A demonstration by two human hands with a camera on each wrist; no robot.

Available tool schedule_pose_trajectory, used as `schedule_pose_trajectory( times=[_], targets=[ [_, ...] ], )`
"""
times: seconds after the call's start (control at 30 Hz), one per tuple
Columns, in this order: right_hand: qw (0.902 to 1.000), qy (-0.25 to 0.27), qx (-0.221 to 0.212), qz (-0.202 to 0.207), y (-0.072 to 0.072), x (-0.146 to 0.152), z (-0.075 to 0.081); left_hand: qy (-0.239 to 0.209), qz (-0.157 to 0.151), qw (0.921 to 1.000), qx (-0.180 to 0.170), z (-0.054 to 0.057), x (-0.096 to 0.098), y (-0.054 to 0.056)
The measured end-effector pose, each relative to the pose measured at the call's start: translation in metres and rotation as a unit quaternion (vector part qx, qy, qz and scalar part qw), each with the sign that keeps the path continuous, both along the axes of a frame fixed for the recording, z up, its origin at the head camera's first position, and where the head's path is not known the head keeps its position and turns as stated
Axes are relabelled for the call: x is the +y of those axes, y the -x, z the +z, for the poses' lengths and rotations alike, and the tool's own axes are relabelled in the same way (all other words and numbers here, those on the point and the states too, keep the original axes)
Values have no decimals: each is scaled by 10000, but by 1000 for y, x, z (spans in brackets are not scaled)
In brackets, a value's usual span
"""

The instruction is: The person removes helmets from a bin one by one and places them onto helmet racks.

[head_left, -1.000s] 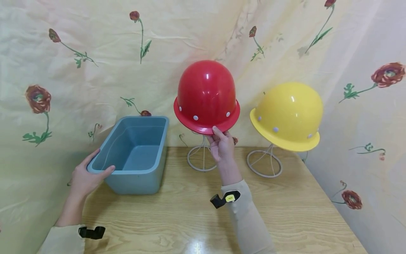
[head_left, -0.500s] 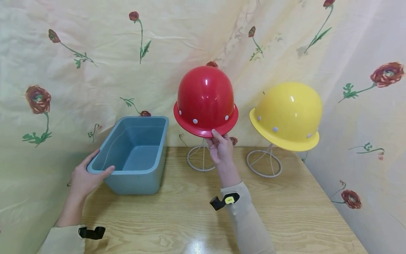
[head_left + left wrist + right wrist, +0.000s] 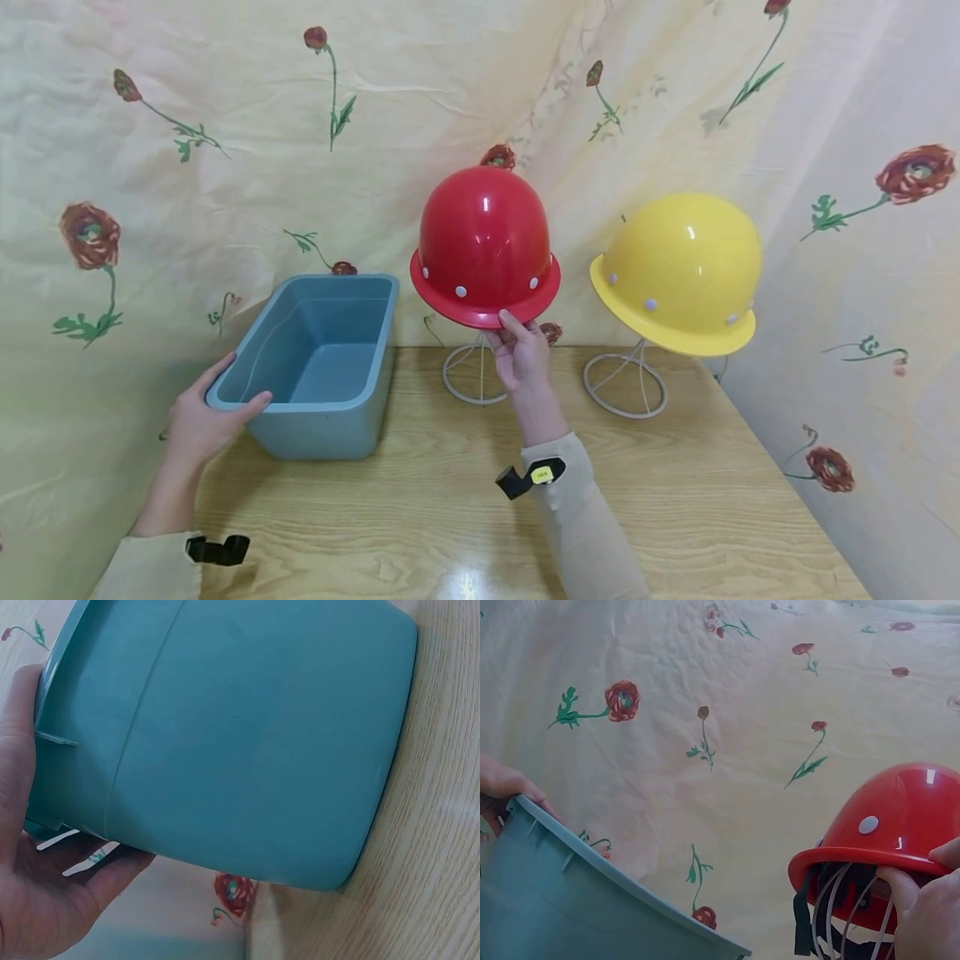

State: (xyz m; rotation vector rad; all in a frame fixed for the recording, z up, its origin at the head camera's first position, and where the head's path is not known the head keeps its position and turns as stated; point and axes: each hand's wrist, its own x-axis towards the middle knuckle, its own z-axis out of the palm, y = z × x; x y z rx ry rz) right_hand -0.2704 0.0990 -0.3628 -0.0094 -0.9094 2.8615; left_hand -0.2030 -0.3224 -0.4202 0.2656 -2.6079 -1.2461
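My right hand (image 3: 522, 358) pinches the front brim of a red hard hat (image 3: 483, 233), thumb on top and fingers underneath. The hat sits over a white wire stand (image 3: 463, 398), whose upper wires show beneath the brim in the right wrist view, beside a dark strap (image 3: 802, 919). At the left, my left hand (image 3: 206, 421) grips the near-left corner of a blue-grey plastic bin (image 3: 360, 429). Its thumb lies over the rim, and the fingers reach along the outer side. Seen from the left wrist, the bin's outer wall (image 3: 255, 735) fills most of the view.
To the right, a yellow hard hat (image 3: 686, 275) rests tilted on another wire stand (image 3: 626, 414). Everything stands on a wood-grain table (image 3: 420, 517), with its right edge running diagonally. A flower-printed cloth (image 3: 225, 125) hangs close behind the bin and hats.
The red hard hat has come down with my right hand, lower over its stand. My left hand and the bin have stayed put.
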Motion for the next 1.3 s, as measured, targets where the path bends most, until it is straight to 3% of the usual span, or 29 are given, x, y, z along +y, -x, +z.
schedule_pose_trajectory(
  times=[0.87, 1.3],
  targets=[
    [9998, -59, -62, -159, 4, -3, -15, 9, 31, 10000, 4, 2, 2, 0],
    [9958, -816, -395, -152, 8, 1, -13, -5, 24, 10000, -41, 0, 0, 1]
  ],
)
